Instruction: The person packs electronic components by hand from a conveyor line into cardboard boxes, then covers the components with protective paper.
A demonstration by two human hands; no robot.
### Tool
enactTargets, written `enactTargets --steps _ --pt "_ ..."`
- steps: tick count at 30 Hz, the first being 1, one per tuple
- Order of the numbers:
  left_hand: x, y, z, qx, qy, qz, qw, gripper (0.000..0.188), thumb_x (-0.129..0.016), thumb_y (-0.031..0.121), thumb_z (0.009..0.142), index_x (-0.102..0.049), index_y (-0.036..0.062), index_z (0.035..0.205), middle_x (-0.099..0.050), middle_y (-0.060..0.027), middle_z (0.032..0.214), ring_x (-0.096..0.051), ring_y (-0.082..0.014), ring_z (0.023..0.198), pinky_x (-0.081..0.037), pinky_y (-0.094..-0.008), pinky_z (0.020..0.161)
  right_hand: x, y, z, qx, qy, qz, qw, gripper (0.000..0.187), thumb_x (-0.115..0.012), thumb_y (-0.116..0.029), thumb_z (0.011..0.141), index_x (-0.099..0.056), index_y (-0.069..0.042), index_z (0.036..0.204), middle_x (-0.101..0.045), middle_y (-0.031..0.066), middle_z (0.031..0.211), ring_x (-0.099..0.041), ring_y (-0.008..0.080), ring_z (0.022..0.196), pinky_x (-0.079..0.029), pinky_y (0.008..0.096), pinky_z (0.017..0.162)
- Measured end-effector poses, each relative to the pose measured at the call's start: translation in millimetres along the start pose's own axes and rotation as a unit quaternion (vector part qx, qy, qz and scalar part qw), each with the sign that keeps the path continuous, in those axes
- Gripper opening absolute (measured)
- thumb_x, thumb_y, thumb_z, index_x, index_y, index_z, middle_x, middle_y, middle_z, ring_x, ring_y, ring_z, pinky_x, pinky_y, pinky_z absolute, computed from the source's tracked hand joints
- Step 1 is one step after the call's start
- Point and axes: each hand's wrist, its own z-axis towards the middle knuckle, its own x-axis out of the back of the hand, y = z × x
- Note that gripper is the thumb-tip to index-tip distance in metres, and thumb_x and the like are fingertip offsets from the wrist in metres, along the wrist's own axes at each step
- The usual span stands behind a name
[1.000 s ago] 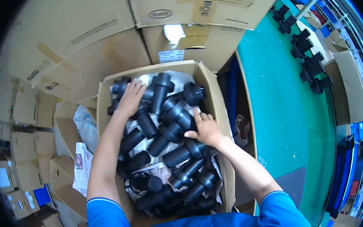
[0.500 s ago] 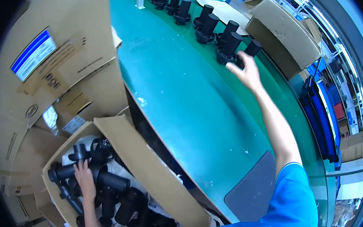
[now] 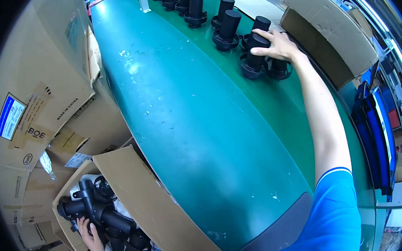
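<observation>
My right hand (image 3: 279, 46) reaches to the back of the green table, thumb and fingers curved around the upper end of a black cylinder with a flanged base (image 3: 256, 59). This part stands upright, last in a row of similar black parts (image 3: 226, 31). Down in the open carton (image 3: 145, 196), my left hand (image 3: 92, 240) lies with fingers apart against black plastic fittings. Nearest to it are a black T-shaped tube (image 3: 89, 198) and a ribbed black cylinder (image 3: 116, 219); its grip is on none of them.
Stacked brown cartons (image 3: 43, 105) rise at the left. The green tabletop (image 3: 176, 108) runs between carton and row, with a dark grey mat (image 3: 280, 232) at its near edge. An open cardboard box (image 3: 330, 30) and blue bins (image 3: 372, 135) stand beyond the right side.
My right hand has moved from beside the row's end onto an upright black cylinder. My left hand has slid nearer along the fittings. The whole view has shifted somewhat.
</observation>
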Motion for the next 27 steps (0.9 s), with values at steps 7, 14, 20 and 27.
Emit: enactTargets --steps 7,14,20,27 --pt "-4.5 46.6 10.3 -0.082 -0.009 0.028 0.996 0.022 -0.052 0.012 0.090 -0.057 -0.0016 0.107 -0.049 -0.0167 0.127 -0.035 -0.0339 0.130 -0.025 -0.0405 0.107 -31.1 10.9 -21.9 -0.017 0.150 0.116 0.982 0.078 -0.067 -0.063 0.067 -0.048 -0.015 0.126 -0.058 0.0174 0.115 -0.057 0.0326 0.107 -0.045 0.0430 0.088" --pt "40.7 22.2 -49.3 -0.015 0.074 0.008 0.997 0.022 -0.059 0.012 0.085 -0.062 -0.0002 0.103 -0.057 -0.0154 0.120 -0.044 -0.0333 0.124 -0.035 -0.0408 0.103 -15.3 -99.8 -116.1 0.051 0.292 0.186 0.937 0.052 -0.075 -0.031 0.075 -0.055 -0.005 0.115 -0.056 0.0158 0.114 -0.056 0.0286 0.105 -0.043 0.0364 0.091" --pt "21.3 -54.3 -131.3 0.139 0.053 0.166 0.975 0.049 -0.057 0.032 0.087 -0.048 0.0051 0.127 -0.037 -0.0179 0.139 -0.027 -0.0361 0.134 -0.021 -0.0498 0.108 -40.2 -163.3 -212.3 0.041 0.057 0.631 0.772 0.051 -0.068 -0.013 0.079 -0.044 -0.003 0.123 -0.049 0.0096 0.110 -0.053 0.0211 0.099 -0.045 0.0299 0.088" --pt "38.9 -103.4 -188.6 0.115 0.015 -0.002 0.993 0.054 -0.056 0.034 0.088 -0.043 0.0043 0.131 -0.031 -0.0197 0.143 -0.024 -0.0375 0.135 -0.020 -0.0514 0.108 -82.3 -435.1 -365.4 0.069 -0.208 0.729 0.648 0.051 -0.071 -0.010 0.069 -0.047 -0.007 0.115 -0.053 0.0091 0.104 -0.057 0.0217 0.092 -0.051 0.0334 0.081"
